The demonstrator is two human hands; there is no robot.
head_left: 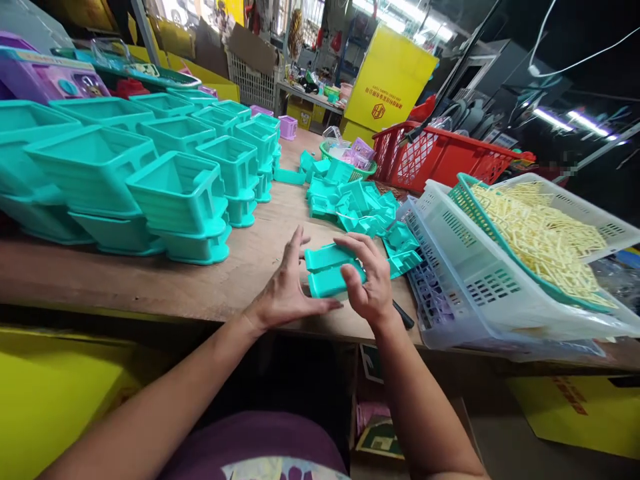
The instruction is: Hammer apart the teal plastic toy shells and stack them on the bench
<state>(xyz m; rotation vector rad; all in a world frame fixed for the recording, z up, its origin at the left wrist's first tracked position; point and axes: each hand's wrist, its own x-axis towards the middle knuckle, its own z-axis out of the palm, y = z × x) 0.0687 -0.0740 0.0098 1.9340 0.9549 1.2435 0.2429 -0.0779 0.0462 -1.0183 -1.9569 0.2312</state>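
Head view: two teal plastic pieces (327,270), stacked one over the other, pinched between both hands just above the bench (150,280) near its front edge. Right hand (367,280) curled over the right end of the pieces, fingers wrapped on top, thumb underneath, seemingly to press the halves together. Left hand (287,290) flat and open against the left end, fingers spread, palm acting as a stop; not closed round anything. Held low and close to the body, probably for leverage.

Just beyond the pieces, a loose heap of small teal parts (357,203), within easy reach. Left of the pieces, rows of stacked teal tubs (177,193) filling most of that side of the bench. Right of the pieces, a white slotted basket (480,280) touching the heap, with a green tray of pale yellow sticks (537,233) resting tilted on it. Behind the heap, a red crate (440,157). A dark tool handle (403,313) lying just right of the right wrist.

Open bench only in a strip left of the pieces, between tubs and front edge.
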